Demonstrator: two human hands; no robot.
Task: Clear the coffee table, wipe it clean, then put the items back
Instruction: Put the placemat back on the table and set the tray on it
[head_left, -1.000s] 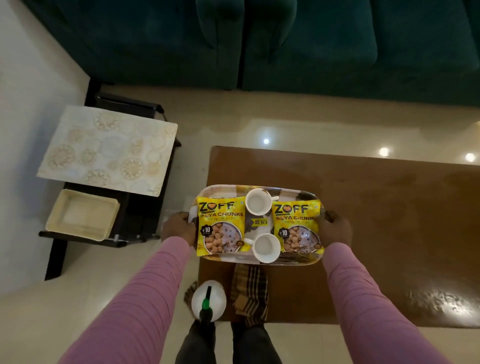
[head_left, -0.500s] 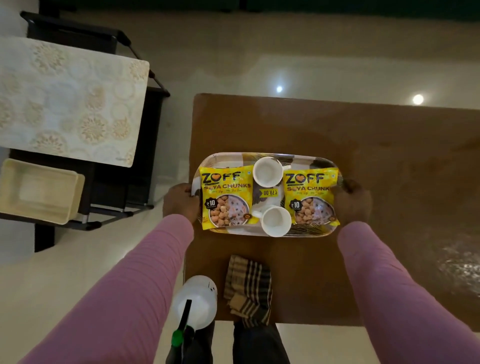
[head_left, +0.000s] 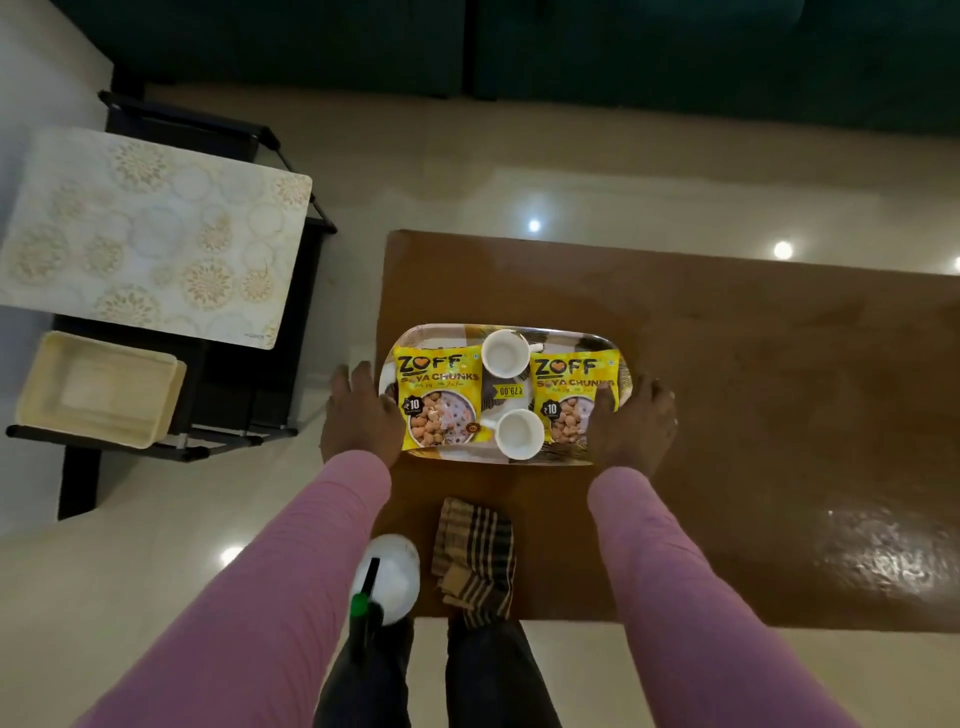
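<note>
A patterned tray (head_left: 566, 338) rests on the brown coffee table (head_left: 727, 364) near its left end. It carries two yellow soya chunk packets (head_left: 436, 400) (head_left: 569, 395) and two white cups (head_left: 504, 353) (head_left: 519, 432). My left hand (head_left: 358, 415) lies against the tray's left rim with the fingers stretched out and apart. At the right rim, my right hand (head_left: 636, 423) has its thumb over the right packet and its fingers laid flat on the table. A checked cloth (head_left: 475, 561) and a white spray bottle (head_left: 387, 577) sit at the table's near edge.
A black side stand (head_left: 291, 291) to the left holds a cream patterned mat (head_left: 150, 234) and a cream tub (head_left: 98, 389). A dark green sofa (head_left: 571, 47) runs along the far side. The table's right part shines wet (head_left: 883, 551).
Both hands were curled around the tray's ends before; now their fingers are stretched out beside the rims. The tray stays on the table's left part.
</note>
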